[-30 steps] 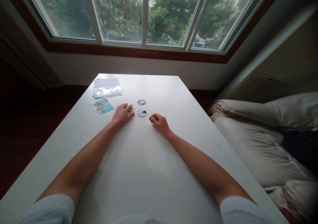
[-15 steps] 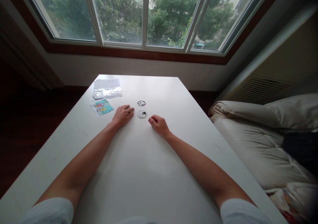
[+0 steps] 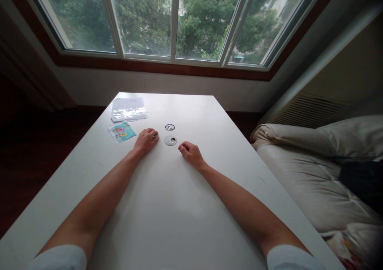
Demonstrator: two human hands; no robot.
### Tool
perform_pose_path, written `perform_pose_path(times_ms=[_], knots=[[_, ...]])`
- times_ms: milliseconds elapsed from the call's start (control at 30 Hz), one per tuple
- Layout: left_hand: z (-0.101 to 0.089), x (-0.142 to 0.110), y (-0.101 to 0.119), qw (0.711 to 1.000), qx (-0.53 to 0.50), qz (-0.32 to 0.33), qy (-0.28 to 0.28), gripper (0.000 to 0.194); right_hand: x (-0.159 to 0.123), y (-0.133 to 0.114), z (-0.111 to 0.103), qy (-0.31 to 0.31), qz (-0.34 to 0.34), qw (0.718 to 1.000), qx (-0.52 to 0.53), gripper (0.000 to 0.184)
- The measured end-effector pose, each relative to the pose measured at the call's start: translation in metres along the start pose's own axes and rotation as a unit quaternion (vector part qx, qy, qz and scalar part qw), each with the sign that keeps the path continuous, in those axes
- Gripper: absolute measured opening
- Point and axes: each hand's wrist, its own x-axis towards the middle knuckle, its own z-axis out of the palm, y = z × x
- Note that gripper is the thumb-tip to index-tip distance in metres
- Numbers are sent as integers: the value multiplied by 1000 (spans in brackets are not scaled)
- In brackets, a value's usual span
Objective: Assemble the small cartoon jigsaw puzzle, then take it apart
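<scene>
Two flat round stickers or cards lie one behind the other on the white table [image 3: 167, 206]. The nearer disc [image 3: 170, 141] is pale grey with a dark round mark; the farther disc [image 3: 170, 127] has a black-and-white print. Left of them, my left hand [image 3: 146, 140] rests on the table with curled fingers. A small dark patterned piece [image 3: 154, 136] shows between its fingers, mostly hidden. My right hand [image 3: 191, 153] lies to the right of the nearer disc, apart from it, its fingers curled together. Whatever may be inside its fingers is hidden.
Clear plastic sleeves [image 3: 129, 109] lie at the table's far left corner. A colourful printed packet [image 3: 122, 132] lies in front of them, close to my left hand. A beige padded seat [image 3: 302, 174] stands along the right side, and a window [image 3: 173, 22] spans the far wall.
My left hand has drawn slightly left, away from the discs, and its fingers have curled in from a more spread pose. My right hand and the discs stay in place.
</scene>
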Motion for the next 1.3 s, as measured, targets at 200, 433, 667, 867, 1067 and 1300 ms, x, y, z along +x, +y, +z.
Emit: perform_pose_path(times_ms=[200,433,667,867,1067,1300], knots=[[-4,-1,8,1000,19,-20,-2,27,0,-1,-2,0,1,1000,-3,26],[-6,-3,9,998,51,-34,16,33,2,-2,-3,-20,-22,999,-20,23],[-6,-3,8,998,50,-34,10,28,2,-3,-4,-27,-31,999,-36,20],[-13,-9,26,999,47,26,10,30,0,-3,-9,-68,-65,994,-63,18],[-12,-17,59,991,35,120,-42,24,-6,-7,-6,-38,-97,972,-209,16],[-17,-45,76,992,19,111,-55,26,-6,-12,-1,-70,-100,938,-325,24]])
